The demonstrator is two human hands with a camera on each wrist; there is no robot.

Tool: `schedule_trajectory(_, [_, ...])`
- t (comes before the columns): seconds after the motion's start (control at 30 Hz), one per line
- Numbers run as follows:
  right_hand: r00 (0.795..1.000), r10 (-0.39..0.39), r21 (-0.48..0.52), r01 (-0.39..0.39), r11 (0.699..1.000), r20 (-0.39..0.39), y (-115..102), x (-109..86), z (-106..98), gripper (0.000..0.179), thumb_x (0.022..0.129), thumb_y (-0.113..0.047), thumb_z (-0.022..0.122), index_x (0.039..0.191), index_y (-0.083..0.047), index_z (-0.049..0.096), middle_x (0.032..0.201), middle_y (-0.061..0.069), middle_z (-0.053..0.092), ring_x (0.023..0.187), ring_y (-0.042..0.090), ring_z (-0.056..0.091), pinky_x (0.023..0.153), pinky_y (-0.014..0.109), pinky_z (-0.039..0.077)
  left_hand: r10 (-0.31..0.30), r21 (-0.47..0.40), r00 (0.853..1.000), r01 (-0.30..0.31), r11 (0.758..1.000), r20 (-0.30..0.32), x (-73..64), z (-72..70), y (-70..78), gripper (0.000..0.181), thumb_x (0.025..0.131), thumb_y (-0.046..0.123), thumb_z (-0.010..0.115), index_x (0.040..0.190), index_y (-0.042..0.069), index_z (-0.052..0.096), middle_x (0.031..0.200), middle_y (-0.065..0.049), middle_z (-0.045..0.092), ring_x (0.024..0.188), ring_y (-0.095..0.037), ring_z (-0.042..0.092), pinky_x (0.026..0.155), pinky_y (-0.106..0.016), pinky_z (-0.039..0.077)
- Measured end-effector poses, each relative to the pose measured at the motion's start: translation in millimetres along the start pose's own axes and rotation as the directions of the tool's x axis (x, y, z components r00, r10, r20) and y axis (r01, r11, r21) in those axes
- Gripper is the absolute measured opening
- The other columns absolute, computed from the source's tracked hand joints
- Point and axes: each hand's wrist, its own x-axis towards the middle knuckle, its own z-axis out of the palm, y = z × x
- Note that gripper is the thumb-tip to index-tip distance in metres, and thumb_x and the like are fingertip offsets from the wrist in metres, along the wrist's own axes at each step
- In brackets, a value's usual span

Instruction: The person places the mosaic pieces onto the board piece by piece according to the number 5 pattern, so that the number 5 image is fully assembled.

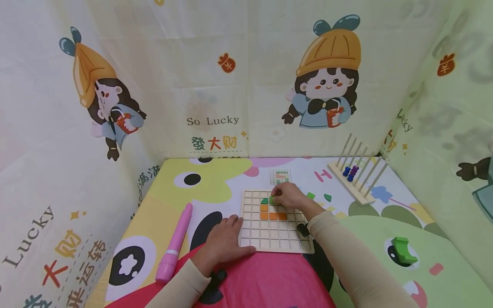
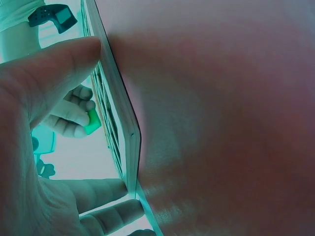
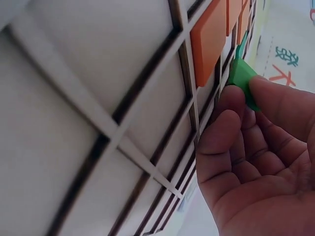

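right hand point(image 1: 286, 196) pinches a green tile point(image 3: 242, 78) over the grid board point(image 1: 254, 239) — left hand point(image 1: 225, 241) lies open-fingered, steadying the board's near-left edge

Small green piece point(image 1: 272, 199) held over the wooden grid board point(image 1: 269, 239), beside orange tiles point(image 1: 272, 216).
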Motion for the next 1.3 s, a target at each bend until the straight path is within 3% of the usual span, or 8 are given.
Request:
schedule_trajectory(0.43, [0.999,0.010,-0.055,-0.008,0.998,0.030,-3.2,3.8,2.7,0.007,0.098,-0.010,0.068,0.103,-0.008,0.072,0.097,0.003,0.071,0.088,0.017,0.062,0.086,0.039,0.054,0.000,0.023,1.000,0.000,1.000,-0.005,1.5,-0.3,0.5,0.100,0.076,0.068,0.076,0.150,0.006,0.051,0.147,-0.014,0.053,0.129,-0.033,0.054,0.105,-0.053,0.050])
schedule_trajectory(1.0, [1.000,0.012,-0.153,-0.011,0.988,0.007,-3.9,5.8,10.5,0.009,0.097,-0.009,0.070,0.103,-0.007,0.076,0.098,0.005,0.073,0.087,0.018,0.063,0.082,0.037,0.056,-0.003,0.025,1.000,0.003,1.000,0.001,1.2,-0.5,1.1,0.101,0.075,0.068,0.076,0.151,0.006,0.050,0.149,-0.014,0.053,0.131,-0.034,0.054,0.106,-0.053,0.050])
schedule_trajectory(1.3, [1.000,-0.002,-0.088,0.001,0.996,-0.007,5.5,-11.0,-11.7,0.026,0.100,-0.021,0.067,0.119,-0.004,0.073,0.110,0.008,0.073,0.103,0.026,0.066,0.092,0.045,0.055,0.001,0.017,1.000,-0.001,1.000,-0.011,1.0,0.6,0.0,0.100,0.076,0.069,0.075,0.151,0.006,0.050,0.148,-0.014,0.053,0.129,-0.034,0.054,0.106,-0.052,0.050])
